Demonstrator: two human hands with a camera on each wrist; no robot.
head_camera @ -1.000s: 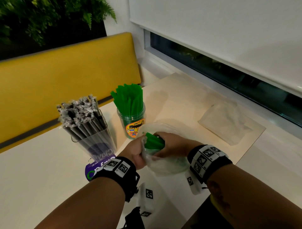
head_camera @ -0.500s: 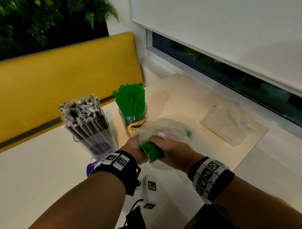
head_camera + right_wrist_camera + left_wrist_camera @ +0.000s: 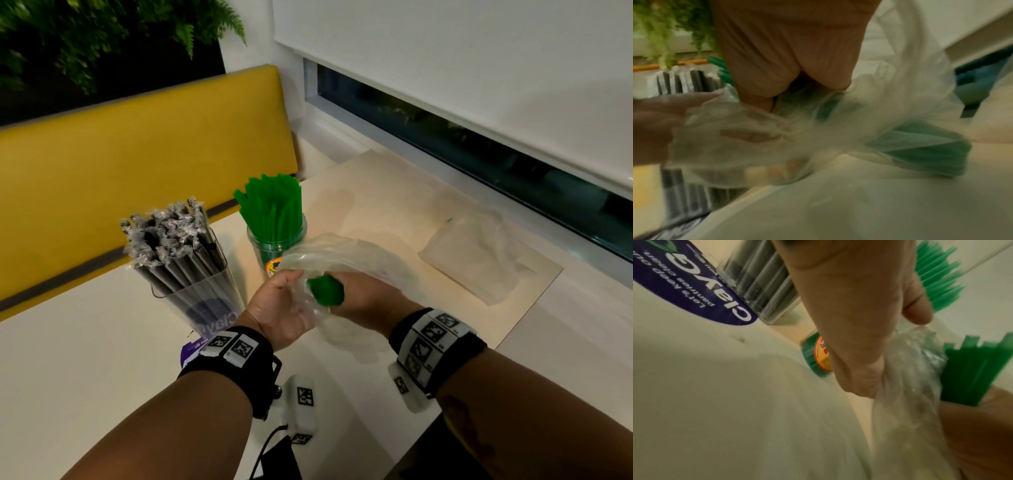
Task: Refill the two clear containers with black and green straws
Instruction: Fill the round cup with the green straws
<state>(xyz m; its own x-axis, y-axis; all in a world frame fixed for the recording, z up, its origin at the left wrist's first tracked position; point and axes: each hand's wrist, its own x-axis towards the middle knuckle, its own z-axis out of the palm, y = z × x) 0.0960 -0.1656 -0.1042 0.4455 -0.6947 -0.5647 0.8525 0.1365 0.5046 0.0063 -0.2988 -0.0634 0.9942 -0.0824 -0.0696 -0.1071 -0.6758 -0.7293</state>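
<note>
A clear square container (image 3: 202,291) packed with wrapped black straws (image 3: 164,233) stands at the left. Right of it, a clear round jar (image 3: 274,246) holds green straws (image 3: 274,205). In front of the jar, my right hand (image 3: 366,298) grips a bundle of green straws (image 3: 325,291) that is partly inside a clear plastic bag (image 3: 346,253). My left hand (image 3: 281,308) holds the bag's loose film beside the bundle's bare end. The left wrist view shows the bundle (image 3: 972,369) sticking out past the crumpled bag (image 3: 910,369). In the blurred right wrist view the straws (image 3: 920,146) lie under film.
An empty flattened plastic bag (image 3: 479,257) lies at the right on a pale board (image 3: 394,192). A purple label (image 3: 190,347) sits by the square container. A yellow bench back (image 3: 144,154) runs behind the table, a window sill to the right.
The hands have turned the bundle and worked the bag along it. The green end now shows between the hands and loose film billows above them.
</note>
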